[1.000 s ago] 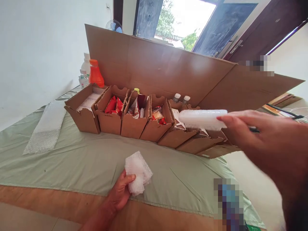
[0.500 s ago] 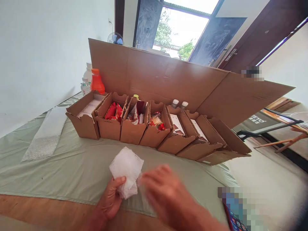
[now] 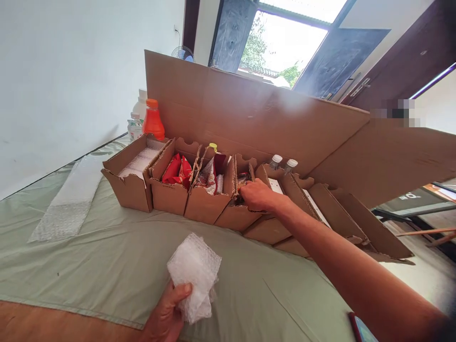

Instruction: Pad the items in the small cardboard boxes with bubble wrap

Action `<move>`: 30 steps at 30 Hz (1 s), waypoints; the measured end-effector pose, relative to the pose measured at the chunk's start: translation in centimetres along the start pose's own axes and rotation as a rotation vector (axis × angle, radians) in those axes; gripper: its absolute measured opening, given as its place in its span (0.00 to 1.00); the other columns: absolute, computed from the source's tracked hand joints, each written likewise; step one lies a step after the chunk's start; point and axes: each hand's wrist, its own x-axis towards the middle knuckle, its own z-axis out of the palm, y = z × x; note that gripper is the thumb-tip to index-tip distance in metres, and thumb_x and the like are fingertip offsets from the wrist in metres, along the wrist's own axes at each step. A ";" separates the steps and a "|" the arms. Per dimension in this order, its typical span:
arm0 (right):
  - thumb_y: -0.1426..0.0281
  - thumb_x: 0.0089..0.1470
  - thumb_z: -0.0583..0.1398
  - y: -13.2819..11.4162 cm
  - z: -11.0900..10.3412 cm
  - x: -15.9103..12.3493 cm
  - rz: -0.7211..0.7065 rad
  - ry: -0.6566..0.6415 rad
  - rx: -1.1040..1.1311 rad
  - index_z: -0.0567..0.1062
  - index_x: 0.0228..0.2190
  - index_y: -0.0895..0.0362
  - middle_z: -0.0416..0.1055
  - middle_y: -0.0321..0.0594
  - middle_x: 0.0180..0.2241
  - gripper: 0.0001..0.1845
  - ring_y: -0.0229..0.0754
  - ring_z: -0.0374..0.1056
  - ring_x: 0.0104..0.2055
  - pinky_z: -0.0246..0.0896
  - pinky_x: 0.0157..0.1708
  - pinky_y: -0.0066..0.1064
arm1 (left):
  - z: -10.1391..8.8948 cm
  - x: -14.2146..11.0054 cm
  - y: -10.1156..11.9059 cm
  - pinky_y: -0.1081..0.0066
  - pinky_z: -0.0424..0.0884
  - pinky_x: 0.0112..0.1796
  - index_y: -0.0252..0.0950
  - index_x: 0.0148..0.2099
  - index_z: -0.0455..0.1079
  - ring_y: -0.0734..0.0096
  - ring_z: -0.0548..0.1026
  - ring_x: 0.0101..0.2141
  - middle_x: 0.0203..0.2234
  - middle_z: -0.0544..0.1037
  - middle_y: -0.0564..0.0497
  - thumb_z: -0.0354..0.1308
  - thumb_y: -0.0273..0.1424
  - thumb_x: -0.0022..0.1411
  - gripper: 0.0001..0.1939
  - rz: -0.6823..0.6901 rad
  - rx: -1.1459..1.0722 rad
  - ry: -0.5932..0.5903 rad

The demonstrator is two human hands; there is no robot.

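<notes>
My left hand (image 3: 169, 304) is closed on a folded wad of bubble wrap (image 3: 195, 273), with the thumb pressed over its front, above the green cloth. My right hand (image 3: 254, 194) reaches into a narrow cardboard box (image 3: 237, 217) near the middle of the row. Its fingers are curled down inside, and what they grip, if anything, is hidden. Part of a package (image 3: 243, 179) shows in that box beside the fingers. The box just to the left holds a dark red and patterned packet (image 3: 210, 175). Red snack packets (image 3: 177, 169) lie in the box beyond that.
A tall cardboard sheet (image 3: 228, 104) stands behind the row of boxes. An orange bottle (image 3: 153, 121) is at the back left. A flat bubble wrap strip (image 3: 69, 204) lies on the green cloth (image 3: 135, 266). A phone (image 3: 361, 327) is at lower right.
My right hand has moved away from the bubble wrap, forward into the box. My left hand still holds the wad, now slightly lower in view. The view has shifted a little.
</notes>
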 end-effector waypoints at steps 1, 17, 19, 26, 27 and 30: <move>0.73 0.52 0.62 -0.3 0.3 0.2 0.002 0.010 -0.011 0.83 0.40 0.59 0.80 0.55 0.40 0.13 0.55 0.73 0.50 0.57 0.48 0.38 | 0.1 0.0 0.0 0.62 0.68 0.50 0.39 0.60 0.73 0.52 0.77 0.49 0.47 0.81 0.46 0.75 0.38 0.50 0.35 -0.006 -0.006 0.002; 0.74 0.58 0.59 -1.2 1.7 -0.1 0.012 0.289 0.018 0.83 0.38 0.60 0.79 0.53 0.45 0.13 0.53 0.67 0.52 0.51 0.51 0.41 | 0.6 0.8 0.2 0.58 0.65 0.55 0.33 0.52 0.78 0.45 0.75 0.54 0.45 0.82 0.42 0.77 0.38 0.44 0.32 0.051 -0.040 -0.041; 0.72 0.58 0.58 -0.2 0.9 -1.1 0.037 0.352 0.054 0.84 0.37 0.57 0.78 0.49 0.48 0.12 0.52 0.68 0.53 0.52 0.51 0.41 | 0.8 0.7 0.4 0.58 0.65 0.56 0.34 0.50 0.78 0.45 0.74 0.54 0.44 0.82 0.43 0.78 0.39 0.42 0.32 0.037 -0.026 -0.054; 0.68 0.66 0.52 -0.5 -1.2 -12.4 0.223 0.979 0.188 0.77 0.30 0.55 0.73 0.49 0.55 0.17 0.53 0.71 0.54 0.56 0.57 0.45 | 1.6 0.4 0.8 0.57 0.66 0.55 0.34 0.54 0.76 0.46 0.76 0.51 0.43 0.83 0.43 0.78 0.36 0.44 0.34 0.090 -0.018 -0.039; 0.68 0.65 0.55 -2.1 -0.7 -13.8 0.140 1.095 0.191 0.75 0.28 0.53 0.74 0.48 0.54 0.15 0.51 0.72 0.52 0.58 0.56 0.45 | 1.8 0.3 0.8 0.57 0.66 0.55 0.34 0.55 0.75 0.46 0.76 0.51 0.43 0.83 0.43 0.78 0.35 0.44 0.35 0.106 -0.015 -0.043; 0.75 0.63 0.56 -8.9 2.7 -15.9 -0.270 1.086 0.221 0.74 0.31 0.52 0.75 0.45 0.54 0.11 0.47 0.73 0.49 0.59 0.56 0.47 | 2.3 -0.1 1.1 0.57 0.65 0.56 0.36 0.56 0.74 0.47 0.75 0.53 0.45 0.82 0.43 0.77 0.37 0.48 0.34 0.141 -0.032 -0.093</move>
